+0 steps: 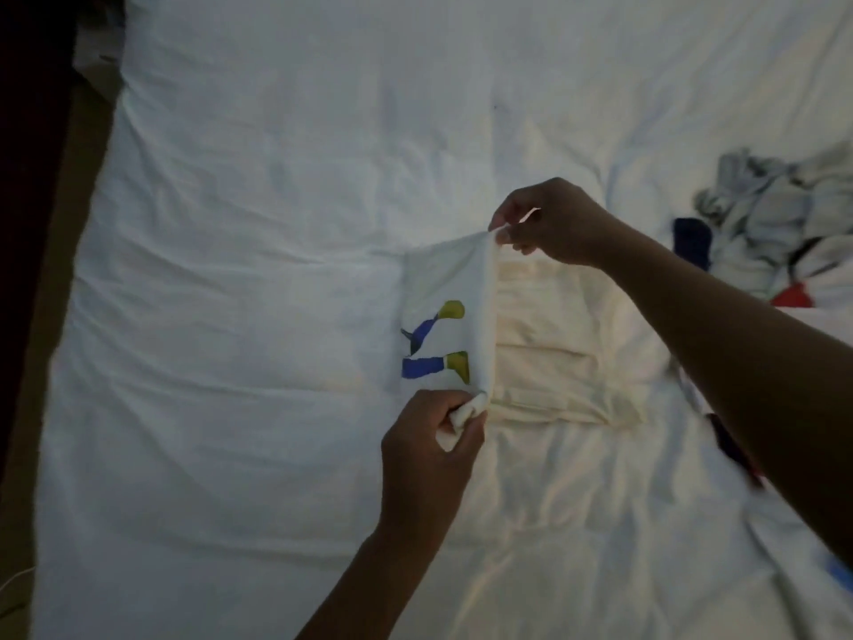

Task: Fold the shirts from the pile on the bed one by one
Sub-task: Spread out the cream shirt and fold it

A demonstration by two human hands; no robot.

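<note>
A white shirt [544, 334] with blue and yellow print lies partly folded on the bed [258, 224], near the middle of the view. One flap of it is lifted and shows the print. My right hand [549, 224] pinches the flap's far corner. My left hand [434, 436] grips its near corner, with cloth bunched between the fingers. The pile of shirts [775, 228], grey, white, navy and red, sits at the right edge of the bed.
The white sheet is wrinkled all over. A dark floor strip [41, 270] runs along the bed's left edge. Another dark and red piece of cloth [734, 450] lies under my right forearm.
</note>
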